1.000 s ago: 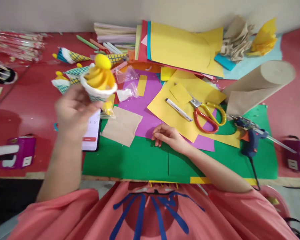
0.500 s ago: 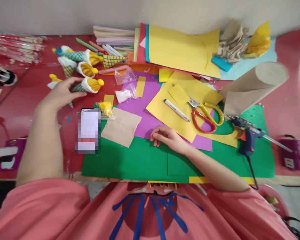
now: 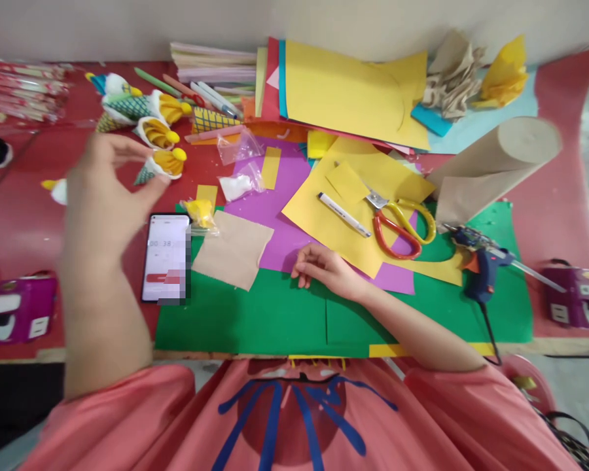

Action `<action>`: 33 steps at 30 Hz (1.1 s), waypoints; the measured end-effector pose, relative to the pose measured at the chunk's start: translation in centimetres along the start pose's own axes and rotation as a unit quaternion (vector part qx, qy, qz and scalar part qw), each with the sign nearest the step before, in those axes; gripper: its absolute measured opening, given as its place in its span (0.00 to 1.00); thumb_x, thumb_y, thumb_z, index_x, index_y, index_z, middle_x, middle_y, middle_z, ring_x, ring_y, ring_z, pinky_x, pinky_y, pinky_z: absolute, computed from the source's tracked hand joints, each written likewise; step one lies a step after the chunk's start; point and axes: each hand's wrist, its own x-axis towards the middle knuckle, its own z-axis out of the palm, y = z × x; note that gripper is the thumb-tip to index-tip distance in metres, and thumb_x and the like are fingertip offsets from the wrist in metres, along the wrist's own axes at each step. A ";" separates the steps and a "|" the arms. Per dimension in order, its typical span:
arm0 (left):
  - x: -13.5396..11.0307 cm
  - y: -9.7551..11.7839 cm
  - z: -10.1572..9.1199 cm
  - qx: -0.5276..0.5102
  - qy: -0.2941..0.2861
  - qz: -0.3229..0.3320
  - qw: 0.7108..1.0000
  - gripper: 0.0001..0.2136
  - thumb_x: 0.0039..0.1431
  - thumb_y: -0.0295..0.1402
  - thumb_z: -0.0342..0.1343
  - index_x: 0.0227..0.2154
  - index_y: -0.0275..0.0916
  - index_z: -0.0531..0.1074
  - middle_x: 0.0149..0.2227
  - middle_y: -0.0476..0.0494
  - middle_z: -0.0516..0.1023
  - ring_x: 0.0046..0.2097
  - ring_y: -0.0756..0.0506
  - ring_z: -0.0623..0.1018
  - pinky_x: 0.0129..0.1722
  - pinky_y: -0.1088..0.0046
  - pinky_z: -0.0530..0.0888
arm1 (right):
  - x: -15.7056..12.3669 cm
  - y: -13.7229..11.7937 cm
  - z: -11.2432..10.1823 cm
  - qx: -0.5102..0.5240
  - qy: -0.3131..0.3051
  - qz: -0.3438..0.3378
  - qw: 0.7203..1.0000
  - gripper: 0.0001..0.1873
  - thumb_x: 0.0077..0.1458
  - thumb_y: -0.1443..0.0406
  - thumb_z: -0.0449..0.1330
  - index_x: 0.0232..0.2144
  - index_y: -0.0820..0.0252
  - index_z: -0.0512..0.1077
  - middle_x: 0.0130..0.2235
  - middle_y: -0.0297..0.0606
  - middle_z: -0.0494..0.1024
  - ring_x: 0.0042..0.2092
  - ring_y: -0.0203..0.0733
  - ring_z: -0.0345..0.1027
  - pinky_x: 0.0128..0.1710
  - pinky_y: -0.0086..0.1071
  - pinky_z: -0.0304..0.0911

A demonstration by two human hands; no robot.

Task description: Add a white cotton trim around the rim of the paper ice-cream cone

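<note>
My left hand hovers blurred above the red table, fingers apart, holding nothing. Just beyond its fingertips lies a paper ice-cream cone with yellow swirl, beside other similar cones. A phone with a lit screen lies right of that hand. My right hand rests on the edge of the purple sheet and green sheet, fingers loosely curled, nothing in them. A square of brown paper lies between phone and right hand.
Yellow sheets are stacked at the back. A marker, red-and-yellow scissors, a blue glue gun and a brown paper roll lie to the right. Purple power strips sit at both sides. Small plastic bags lie mid-table.
My left hand held a yellow-topped cone up, set it down among the other cones at the back left, and has now let go and drawn back. My right hand stayed put.
</note>
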 end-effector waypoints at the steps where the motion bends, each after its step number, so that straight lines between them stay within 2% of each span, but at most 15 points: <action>1: -1.1 1.4 0.7 -0.036 0.016 0.013 0.999 0.19 0.53 0.29 0.66 0.48 0.38 0.73 0.45 0.50 0.82 0.47 0.49 0.80 0.55 0.68 0.74 | 0.0 -0.1 0.0 0.009 -0.004 0.004 1.000 0.18 0.58 0.52 0.64 0.32 0.60 0.67 0.32 0.35 0.78 0.28 0.31 0.73 0.29 0.27 0.69; 2: -2.2 2.6 1.6 -0.064 0.021 0.025 0.997 0.11 0.53 0.30 0.66 0.41 0.38 0.76 0.39 0.51 0.83 0.42 0.49 0.81 0.49 0.70 0.76 | 0.0 -0.3 0.0 0.021 -0.006 0.008 1.000 0.18 0.58 0.52 0.64 0.32 0.60 0.67 0.32 0.35 0.78 0.28 0.31 0.73 0.29 0.26 0.69; 4: -4.3 4.3 3.7 -0.101 -0.047 0.034 0.993 0.02 0.55 0.31 0.64 0.31 0.40 0.77 0.31 0.54 0.82 0.35 0.50 0.80 0.41 0.74 0.76 | 0.0 -0.7 -0.1 0.045 -0.006 0.017 0.999 0.18 0.58 0.51 0.65 0.32 0.59 0.67 0.32 0.35 0.78 0.28 0.32 0.73 0.28 0.26 0.69; 7: -6.5 5.1 6.5 -0.157 -0.114 0.022 0.981 0.02 0.56 0.33 0.64 0.29 0.43 0.78 0.29 0.55 0.82 0.33 0.50 0.80 0.38 0.75 0.74 | -0.3 -1.9 -0.7 0.036 0.019 0.004 0.999 0.18 0.59 0.51 0.63 0.33 0.57 0.64 0.33 0.35 0.79 0.27 0.34 0.74 0.25 0.28 0.68; 10: -7.5 4.8 8.1 -0.180 -0.152 -0.016 0.972 0.06 0.56 0.39 0.64 0.31 0.44 0.79 0.31 0.53 0.83 0.34 0.49 0.80 0.37 0.75 0.73 | -0.6 -3.3 -2.4 -0.078 0.112 -0.081 0.987 0.15 0.64 0.52 0.58 0.34 0.55 0.62 0.33 0.35 0.78 0.28 0.35 0.73 0.27 0.30 0.67; 12: -7.6 4.5 8.5 -0.180 -0.168 -0.026 0.969 0.08 0.57 0.42 0.63 0.32 0.43 0.78 0.32 0.52 0.83 0.35 0.48 0.81 0.37 0.75 0.73 | -0.8 -4.2 -3.9 -0.214 0.211 -0.166 0.939 0.12 0.68 0.55 0.52 0.35 0.54 0.62 0.35 0.36 0.79 0.32 0.37 0.73 0.34 0.33 0.68; 14: -7.7 4.4 8.6 -0.181 -0.181 -0.018 0.966 0.10 0.58 0.44 0.61 0.32 0.43 0.78 0.31 0.52 0.83 0.35 0.47 0.81 0.37 0.74 0.73 | -0.8 -4.6 -5.4 -0.387 0.289 -0.209 0.850 0.11 0.70 0.57 0.47 0.37 0.54 0.64 0.39 0.40 0.79 0.41 0.44 0.74 0.44 0.41 0.69; 17: -7.9 4.8 8.6 -0.197 -0.199 0.015 0.960 0.14 0.62 0.45 0.56 0.28 0.42 0.76 0.26 0.51 0.82 0.30 0.48 0.80 0.34 0.74 0.72 | -0.8 -4.3 -6.6 -0.598 0.300 -0.184 0.720 0.11 0.67 0.58 0.51 0.44 0.58 0.68 0.48 0.50 0.78 0.52 0.56 0.71 0.52 0.53 0.65; 19: -8.1 5.2 8.6 -0.220 -0.214 0.026 0.951 0.18 0.65 0.45 0.52 0.24 0.41 0.75 0.22 0.51 0.79 0.26 0.49 0.78 0.32 0.73 0.71 | -0.8 -3.6 -6.7 -0.656 0.280 -0.162 0.682 0.14 0.63 0.61 0.55 0.49 0.61 0.68 0.51 0.53 0.78 0.54 0.60 0.70 0.52 0.54 0.65; 21: -8.4 5.6 8.7 -0.251 -0.223 0.027 0.942 0.20 0.65 0.46 0.51 0.23 0.41 0.74 0.25 0.48 0.80 0.29 0.48 0.79 0.33 0.73 0.73 | -0.9 -2.9 -6.5 -0.668 0.268 -0.160 0.675 0.13 0.63 0.65 0.54 0.49 0.61 0.70 0.48 0.52 0.79 0.50 0.58 0.72 0.49 0.51 0.68; 22: -8.6 5.7 8.9 -0.274 -0.225 0.022 0.935 0.19 0.65 0.47 0.52 0.25 0.41 0.75 0.31 0.46 0.83 0.34 0.47 0.81 0.36 0.72 0.74 | -1.0 -2.6 -6.3 -0.663 0.266 -0.168 0.680 0.12 0.64 0.67 0.52 0.48 0.60 0.71 0.46 0.50 0.81 0.48 0.56 0.74 0.47 0.49 0.69; 25: -9.2 6.1 9.5 -0.369 -0.244 -0.029 0.896 0.16 0.65 0.47 0.52 0.43 0.44 0.77 0.57 0.43 0.77 0.56 0.42 0.77 0.50 0.67 0.76 | -1.3 -2.2 -5.8 -0.625 0.251 -0.201 0.711 0.12 0.64 0.70 0.51 0.44 0.58 0.72 0.40 0.45 0.82 0.42 0.50 0.75 0.43 0.42 0.71; 28: -9.7 6.0 10.6 -0.445 -0.310 -0.096 0.834 0.21 0.66 0.48 0.51 0.60 0.53 0.67 0.64 0.45 0.69 0.62 0.39 0.73 0.59 0.59 0.73 | -1.8 -2.4 -5.8 -0.603 0.245 -0.212 0.729 0.12 0.62 0.70 0.53 0.45 0.57 0.72 0.41 0.43 0.82 0.43 0.48 0.76 0.43 0.40 0.72; 30: -9.7 5.8 11.2 -0.470 -0.319 -0.101 0.817 0.22 0.66 0.48 0.49 0.62 0.56 0.64 0.66 0.46 0.66 0.64 0.38 0.70 0.63 0.55 0.69 | -2.2 -2.5 -6.0 -0.622 0.262 -0.209 0.708 0.13 0.62 0.71 0.52 0.45 0.56 0.72 0.45 0.44 0.81 0.46 0.50 0.75 0.46 0.43 0.71; 33: -9.6 5.5 11.6 -0.441 -0.279 -0.067 0.850 0.22 0.67 0.49 0.46 0.63 0.56 0.63 0.70 0.47 0.58 0.68 0.36 0.65 0.65 0.52 0.66 | -2.3 -3.0 -6.5 -0.661 0.286 -0.209 0.662 0.12 0.61 0.70 0.53 0.45 0.56 0.72 0.52 0.47 0.78 0.52 0.54 0.72 0.52 0.50 0.68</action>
